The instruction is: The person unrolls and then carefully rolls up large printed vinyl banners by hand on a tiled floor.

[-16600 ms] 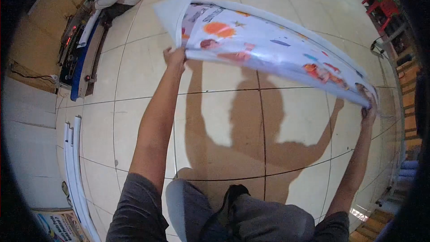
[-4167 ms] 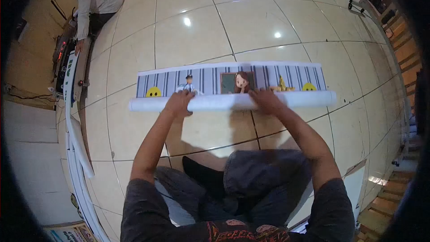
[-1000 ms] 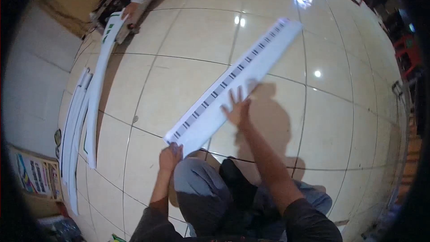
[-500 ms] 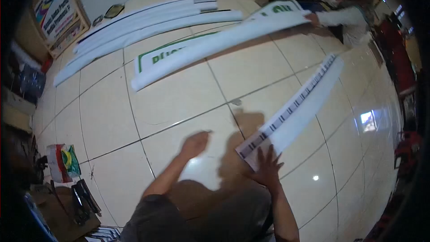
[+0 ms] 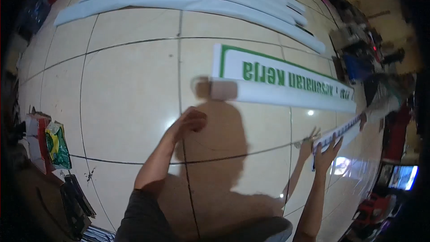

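My right hand (image 5: 327, 151) grips the near end of a long white strip (image 5: 348, 131) with a row of dark marks along its edge; the strip is lifted off the floor. At its far end is a co-worker's hand (image 5: 363, 118). My left hand (image 5: 190, 120) hangs above the tiles with its fingers curled in; whether something small is inside cannot be made out. Ahead of it lies a partly rolled white banner (image 5: 286, 90) with a green border and green lettering, which appears upside down from here.
Several long white rolls (image 5: 192, 2) lie side by side across the back of the tiled floor (image 5: 130, 85). At the left stand a green and yellow packet (image 5: 58, 145) and dark objects. A lit screen (image 5: 403, 178) and red items (image 5: 376, 208) line the right side.
My view has turned to the right. My right hand, flat on the strip before, now holds its end raised. The co-worker's hand has moved from the banner to the strip; the banner lies released.
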{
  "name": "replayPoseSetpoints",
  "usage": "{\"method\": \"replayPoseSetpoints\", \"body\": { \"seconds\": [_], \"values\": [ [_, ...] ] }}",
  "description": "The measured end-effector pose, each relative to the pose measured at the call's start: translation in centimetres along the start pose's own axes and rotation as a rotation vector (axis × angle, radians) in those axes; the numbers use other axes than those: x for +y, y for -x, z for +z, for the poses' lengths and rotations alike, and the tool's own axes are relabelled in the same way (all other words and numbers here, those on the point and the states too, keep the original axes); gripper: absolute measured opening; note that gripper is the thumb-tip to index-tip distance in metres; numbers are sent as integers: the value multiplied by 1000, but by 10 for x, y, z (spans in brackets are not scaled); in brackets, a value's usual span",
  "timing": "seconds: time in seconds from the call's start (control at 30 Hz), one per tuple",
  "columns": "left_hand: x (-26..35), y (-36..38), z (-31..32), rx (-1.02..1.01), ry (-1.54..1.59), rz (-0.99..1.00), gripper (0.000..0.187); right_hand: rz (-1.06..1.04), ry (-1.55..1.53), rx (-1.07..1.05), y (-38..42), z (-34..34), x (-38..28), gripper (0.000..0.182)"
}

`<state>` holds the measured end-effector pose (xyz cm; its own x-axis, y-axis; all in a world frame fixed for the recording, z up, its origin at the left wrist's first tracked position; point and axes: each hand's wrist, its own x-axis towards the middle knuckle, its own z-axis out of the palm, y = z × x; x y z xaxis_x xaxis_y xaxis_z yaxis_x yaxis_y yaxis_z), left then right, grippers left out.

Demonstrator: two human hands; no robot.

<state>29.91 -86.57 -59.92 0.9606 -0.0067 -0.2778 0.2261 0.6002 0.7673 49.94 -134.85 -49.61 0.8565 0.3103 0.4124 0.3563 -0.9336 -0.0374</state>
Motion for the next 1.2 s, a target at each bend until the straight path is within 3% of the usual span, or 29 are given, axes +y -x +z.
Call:
{"method": "replayPoseSetpoints", "body": {
  "seconds": [0.07, 0.2, 0.27, 0.37, 0.47, 0.53, 0.6, 0.67, 0.7, 0.8, 0.83, 0.9, 0.97, 1.03, 1.07, 1.13, 1.2],
  "values": [
    [23, 1, -6, -258, -292, 38, 37, -132, -84, -60, -82, -9, -108, 62],
    [80, 15, -42, -373, -497, -18, 38, -650, -153, -314, -216, 58, -280, 59],
    [77, 32, -64, -121, -120, 39, 39, -765, 10, -262, -277, 130, -312, 58],
    [60, 21, -66, -41, -263, 36, 43, -691, 161, -84, -328, 197, -345, 53],
    [87, 17, -64, -179, -390, 79, 41, -509, 216, -229, -350, 217, -353, 36],
    [73, 15, -70, -195, -308, 106, 43, -746, 108, -142, -335, 206, -346, 22],
    [71, 12, -64, -219, -236, 160, 45, -914, -39, -112, -283, 188, -355, 18],
    [75, 12, -58, -231, -324, 107, 45, -919, -12, -297, -228, 164, -371, 29],
    [75, 10, -58, -247, -333, 110, 45, -980, -180, -346, -208, 151, -372, 54],
    [63, 9, -66, -239, -291, 85, 45, -766, -130, -199, -194, 118, -376, 61],
    [56, 7, -67, -154, -326, 118, 37, -697, -113, -162, -196, 118, -369, 60],
    [53, 10, -58, -79, -347, 155, 30, -577, -136, -372, -222, 126, -334, 49],
    [64, 11, -48, 386, -451, 310, 23, -464, 47, -237, -262, 109, -306, 46],
    [43, 0, -57, 521, -268, 434, 21, -407, 111, 54, -308, 37, -285, 46],
    [45, -2, -54, 555, -355, 463, 21, -521, 175, 207, -334, -13, -270, 48],
    [29, -10, -68, 537, -430, 593, 23, -503, 207, 307, -340, -136, -261, 46],
    [9, -21, -86, 486, -355, 690, 27, -804, 209, 424, -323, -249, -234, 39]
  ]
}}
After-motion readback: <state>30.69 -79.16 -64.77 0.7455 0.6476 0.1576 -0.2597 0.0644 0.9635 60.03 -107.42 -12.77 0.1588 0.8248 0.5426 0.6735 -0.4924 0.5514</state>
